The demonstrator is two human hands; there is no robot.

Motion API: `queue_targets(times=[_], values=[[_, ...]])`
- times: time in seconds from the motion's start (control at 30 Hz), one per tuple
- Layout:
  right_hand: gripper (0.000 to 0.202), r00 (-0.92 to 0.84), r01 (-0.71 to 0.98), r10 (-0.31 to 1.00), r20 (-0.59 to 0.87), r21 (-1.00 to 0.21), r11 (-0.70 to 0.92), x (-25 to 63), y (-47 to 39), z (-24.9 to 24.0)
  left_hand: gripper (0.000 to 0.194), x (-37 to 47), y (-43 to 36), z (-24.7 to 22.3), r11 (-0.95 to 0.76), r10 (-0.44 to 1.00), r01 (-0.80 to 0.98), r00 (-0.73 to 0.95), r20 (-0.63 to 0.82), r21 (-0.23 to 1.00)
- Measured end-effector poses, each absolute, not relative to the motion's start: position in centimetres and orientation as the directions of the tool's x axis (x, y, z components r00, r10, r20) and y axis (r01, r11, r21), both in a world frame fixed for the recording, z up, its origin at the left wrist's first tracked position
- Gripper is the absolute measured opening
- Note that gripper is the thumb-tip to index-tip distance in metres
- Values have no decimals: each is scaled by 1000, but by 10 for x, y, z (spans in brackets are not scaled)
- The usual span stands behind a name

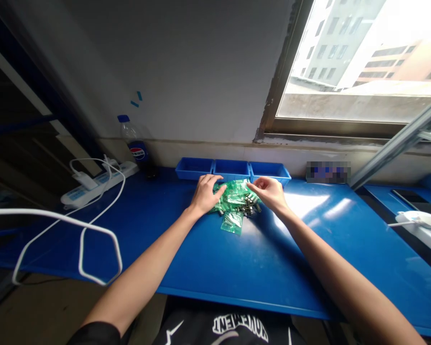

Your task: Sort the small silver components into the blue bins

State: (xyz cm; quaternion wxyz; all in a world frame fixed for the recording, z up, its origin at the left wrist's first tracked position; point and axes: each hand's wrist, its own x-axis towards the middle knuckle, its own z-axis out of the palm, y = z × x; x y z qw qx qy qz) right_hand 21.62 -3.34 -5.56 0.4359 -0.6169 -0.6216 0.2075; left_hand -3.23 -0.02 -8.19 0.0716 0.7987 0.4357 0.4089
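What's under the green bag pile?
Small dark and metallic pieces show at the lower right edge of the green bags, on the blue table. Whether they continue beneath can't be seen: the bags and the left hand cover the rest.

Blue tbl w/ grn bags, bins
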Motion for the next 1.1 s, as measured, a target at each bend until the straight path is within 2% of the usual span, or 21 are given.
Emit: queue_targets(times=[0.1,0.2,0.33,0.47,0.6,0.8,0.83,0.93,1.0,1.1], values=[[52,214,613,883,417,-762,211,212,-40,-61,24,-28,-3,-83,-634,730,621,281,623,462],[53,223,577,861,456,-774,260,216,-52,-56,23,-25,-7,-78,-663,702,582,264,661,471],[59,9,602,892,452,-715,356,226,-61,-50,20,-26,-10,-69,-719,646,547,301,701,428],[55,-177,714,848,499,-529,460,236,-61,-53,18,-33,-8,-68,-736,625,551,330,707,393],[43,-265,779,813,518,-382,497,242,-59,-60,17,-36,-6,-72,-728,638,550,325,699,409],[7,-193,785,698,689,-319,532,242,-62,-57,17,-31,-12,-69,-738,632,544,351,691,399],[11,-201,782,674,711,-298,547,241,-63,-56,17,-30,-13,-68,-741,629,545,357,691,392],[44,-279,770,630,724,-223,598,237,-63,-54,19,-27,-17,-64,-763,607,537,401,687,361],[64,-369,754,630,684,-176,633,233,-62,-57,24,-24,-18,-63,-784,583,522,436,685,335],[71,-436,747,634,639,-137,651,229,-58,-65,28,-22,-19,-64,-799,569,508,464,679,323]])
